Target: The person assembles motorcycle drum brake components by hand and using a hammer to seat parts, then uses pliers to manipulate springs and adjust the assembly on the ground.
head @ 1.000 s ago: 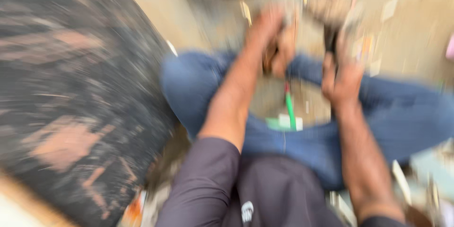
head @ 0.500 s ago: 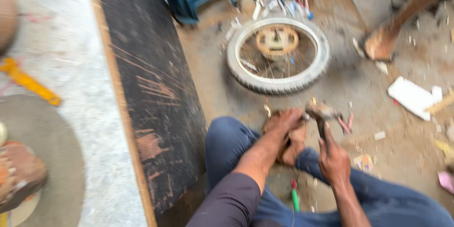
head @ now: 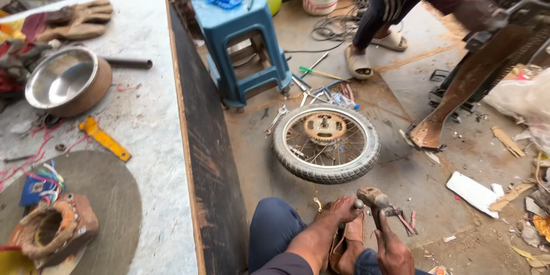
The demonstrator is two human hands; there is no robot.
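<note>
Head view: just below the spoked wheel (head: 325,144), the right hand (head: 394,252) grips a hammer (head: 375,201) by its handle, head raised. The left hand (head: 342,208), forearm outstretched, closes its fingers around a small piece beside the hammer head.

From my feed I see bare forearms, a dark grey sleeve (head: 283,264) pushed up above the left elbow, blue trousers (head: 274,230) over the knees, and worn brown sandals (head: 348,242).
</note>
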